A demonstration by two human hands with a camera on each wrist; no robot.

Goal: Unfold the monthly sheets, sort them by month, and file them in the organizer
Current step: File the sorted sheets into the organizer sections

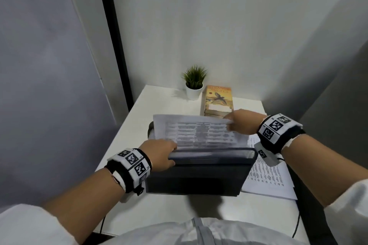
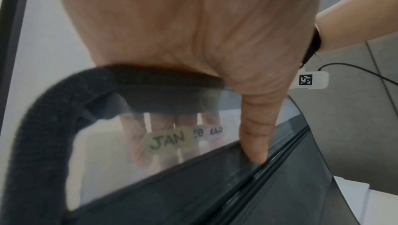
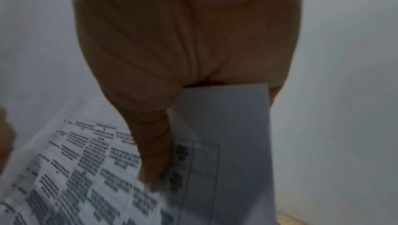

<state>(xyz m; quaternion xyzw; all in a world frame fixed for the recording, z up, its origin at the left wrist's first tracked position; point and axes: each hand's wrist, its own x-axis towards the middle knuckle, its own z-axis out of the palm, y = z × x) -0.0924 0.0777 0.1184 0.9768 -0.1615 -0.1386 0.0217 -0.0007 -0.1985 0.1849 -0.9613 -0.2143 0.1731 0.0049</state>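
A dark accordion organizer [image 1: 199,177] stands open on the white desk [image 1: 139,109]. My left hand [image 1: 159,155] grips its front divider [image 2: 150,169], thumb [image 2: 256,135] on the near side and fingers behind the translucent wall, beside tabs marked JAN [image 2: 169,141], FEB and MAR. My right hand [image 1: 241,123] pinches the top right corner of a printed monthly sheet [image 1: 199,133], whose lower part is down inside the organizer. In the right wrist view the sheet [image 3: 96,169] bends under the thumb [image 3: 155,143].
More printed sheets [image 1: 266,175] lie flat on the desk right of the organizer. A book [image 1: 219,99] and a small potted plant [image 1: 194,83] stand at the back by the wall. Cables hang at the desk's right edge.
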